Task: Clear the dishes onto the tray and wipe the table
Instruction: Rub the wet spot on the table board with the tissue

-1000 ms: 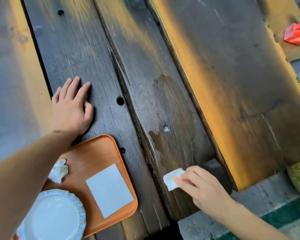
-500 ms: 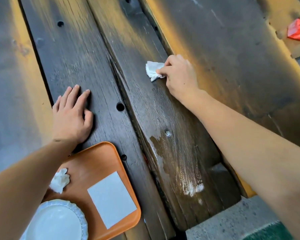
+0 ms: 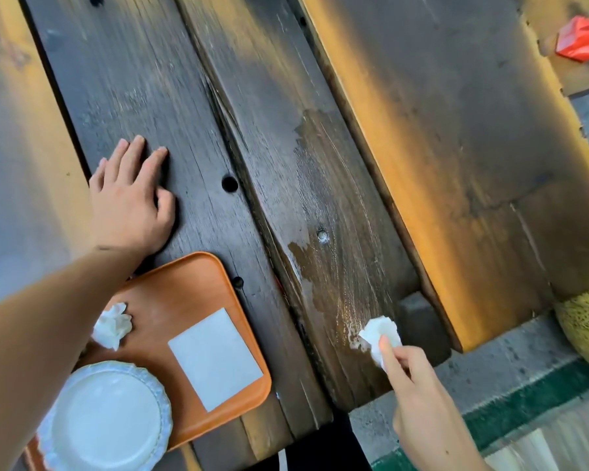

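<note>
Your right hand (image 3: 419, 399) pinches a small crumpled white tissue (image 3: 380, 334) between fingertips and presses it on the dark, grainy plank table (image 3: 286, 113) near its front edge. A wet streaked patch (image 3: 327, 266) fans up the plank from the tissue, glossy against the dry wood, with a bit of white residue just left of the wad.

Your left hand (image 3: 130, 205) lies flat and open on the neighbouring plank, palm down, fingers spread, holding nothing.

Just below that hand sits the smooth orange rounded-corner tray (image 3: 191, 280). It carries a white round plate with a fluted rim (image 3: 106, 423), a flat pale rectangular card (image 3: 215, 358) and a second scrunched white napkin (image 3: 111, 326).
</note>
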`<state>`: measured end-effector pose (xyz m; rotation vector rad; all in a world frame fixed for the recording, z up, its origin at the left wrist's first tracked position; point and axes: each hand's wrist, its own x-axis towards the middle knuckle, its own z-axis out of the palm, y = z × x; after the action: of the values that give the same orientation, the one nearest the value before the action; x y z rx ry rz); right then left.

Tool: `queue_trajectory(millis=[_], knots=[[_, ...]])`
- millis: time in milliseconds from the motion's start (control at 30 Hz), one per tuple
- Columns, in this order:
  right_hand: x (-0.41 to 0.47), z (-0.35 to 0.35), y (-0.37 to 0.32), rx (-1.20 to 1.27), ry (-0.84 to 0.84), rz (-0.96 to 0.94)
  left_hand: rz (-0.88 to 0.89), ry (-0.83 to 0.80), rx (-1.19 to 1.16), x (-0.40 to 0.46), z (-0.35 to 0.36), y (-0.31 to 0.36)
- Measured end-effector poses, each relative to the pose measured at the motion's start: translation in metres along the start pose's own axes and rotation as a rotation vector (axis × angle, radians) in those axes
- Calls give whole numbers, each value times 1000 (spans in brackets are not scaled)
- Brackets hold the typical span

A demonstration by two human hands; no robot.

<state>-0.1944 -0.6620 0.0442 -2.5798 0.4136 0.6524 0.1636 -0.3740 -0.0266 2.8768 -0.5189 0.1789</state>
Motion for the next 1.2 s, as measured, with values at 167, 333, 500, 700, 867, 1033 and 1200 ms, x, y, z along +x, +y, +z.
queue_trajectory(millis=[167, 333, 500, 700, 867, 1033, 1200], knots=[[13, -9, -10, 54, 116, 9, 5, -10, 5, 0, 2, -2], [59, -19, -19, 57, 312, -142, 6, -3, 2, 0, 2, -2], [158, -56, -23, 79, 570, -94, -4, -1, -1, 0, 3, -1], [166, -44, -28, -35, 513, -355, 1, 12, -2, 0, 4, -5], [51, 1, 10, -140, 242, -642, 0, 21, -14, 0, 4, 0], [71, -22, 32, -180, 285, -675, 0, 6, -3, 0, 2, -1], [197, -75, 7, -134, 472, -575, 2, 30, -2, -1, 4, -1]])
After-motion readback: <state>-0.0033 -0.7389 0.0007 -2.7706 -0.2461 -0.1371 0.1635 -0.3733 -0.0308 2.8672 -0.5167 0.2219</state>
